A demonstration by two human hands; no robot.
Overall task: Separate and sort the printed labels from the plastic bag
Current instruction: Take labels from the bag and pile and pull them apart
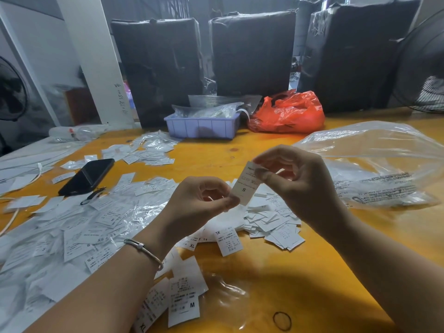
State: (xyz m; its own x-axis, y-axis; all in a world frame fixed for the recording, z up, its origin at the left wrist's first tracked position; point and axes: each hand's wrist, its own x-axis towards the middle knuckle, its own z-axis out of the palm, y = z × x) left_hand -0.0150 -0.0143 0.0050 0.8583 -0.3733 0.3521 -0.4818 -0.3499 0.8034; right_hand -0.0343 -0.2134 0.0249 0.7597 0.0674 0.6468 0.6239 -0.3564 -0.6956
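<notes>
Grip: my left hand [204, 200] pinches the lower corner of one printed label [246, 186] and my right hand [295, 181] pinches its upper edge; both grips are closed on that same label, held up in the air above the tabletop [300, 272]. The label reads "S".

Step in hand, as I judge it: reading the size mark on a single label before sorting it.

Just below the hands lies a loose heap of labels [271, 224]. More spread to the left, some marked XS, S, XL; one marked M [183, 306] lies near my left forearm. The clear plastic bag [384, 164] lies to the right, beside the heap.

Next move: I need to find the S group among the left spread and release one grip to lay the label there. I cannot tell where the groups' borders run.
</notes>
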